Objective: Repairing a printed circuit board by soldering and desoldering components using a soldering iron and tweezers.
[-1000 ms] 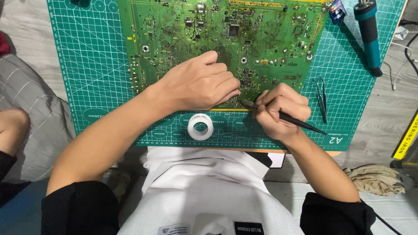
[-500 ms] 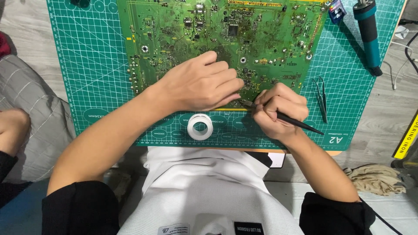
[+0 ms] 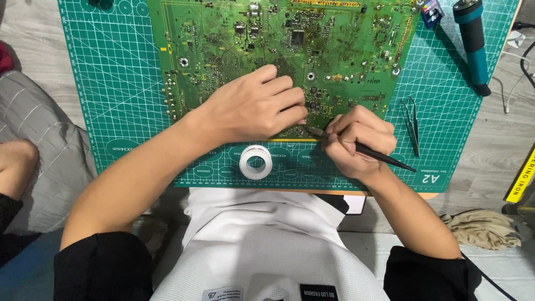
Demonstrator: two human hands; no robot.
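A large green circuit board (image 3: 334,39) lies on a teal cutting mat (image 3: 117,83). My left hand (image 3: 253,106) rests flat on the board's near edge, fingers together and pressing it down. My right hand (image 3: 356,142) grips a thin black pointed tool (image 3: 384,158) like a pen. Its tip touches the board's near edge just beside my left fingertips. A white roll of tape (image 3: 256,161) sits on the mat below my left hand.
Black tweezers (image 3: 412,125) lie on the mat right of the board. A teal-handled soldering iron (image 3: 472,39) rests at the top right. A crumpled beige cloth (image 3: 485,228) lies on the grey floor at the right, grey fabric (image 3: 39,134) at the left.
My right hand has shifted slightly, with the tool's tip staying at the board's near edge. My left hand stays pressed on the board.
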